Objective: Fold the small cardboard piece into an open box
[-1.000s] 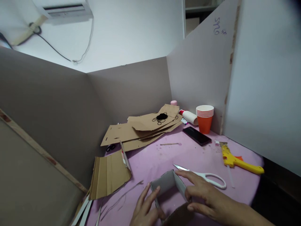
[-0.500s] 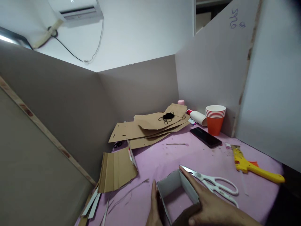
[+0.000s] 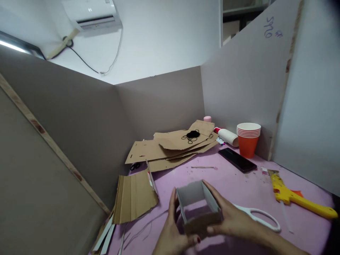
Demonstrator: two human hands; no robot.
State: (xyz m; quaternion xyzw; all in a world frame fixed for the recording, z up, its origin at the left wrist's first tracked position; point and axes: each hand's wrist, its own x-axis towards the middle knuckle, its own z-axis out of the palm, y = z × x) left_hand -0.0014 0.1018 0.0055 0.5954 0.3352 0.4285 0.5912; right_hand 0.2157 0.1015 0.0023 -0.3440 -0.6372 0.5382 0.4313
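Between my two hands is a small square cardboard frame [image 3: 203,223], grey inside and brown outside, open through the middle so the pink tabletop shows through it. My left hand [image 3: 174,226] grips its left side, the thumb at the near lower corner. On the other side, my right hand [image 3: 225,216] wraps the right wall, fingers along the top edge and thumb on the near face. White-handled scissors [image 3: 262,217] lie under and beside my right forearm, their blades hidden behind the hand.
Cardboard sheets [image 3: 148,150] with a black cord bundle [image 3: 193,134] lie at the back. A bent cardboard piece [image 3: 135,198] is at left. On the right are a phone [image 3: 236,160], stacked orange cups [image 3: 248,141] and a yellow glue gun [image 3: 294,198]. Grey partitions [image 3: 162,102] surround the table.
Both hands have raised the cardboard frame a little off the table and tipped it, so more of its near brown face shows. The right hand now covers the scissor blades. The view has shifted slightly.
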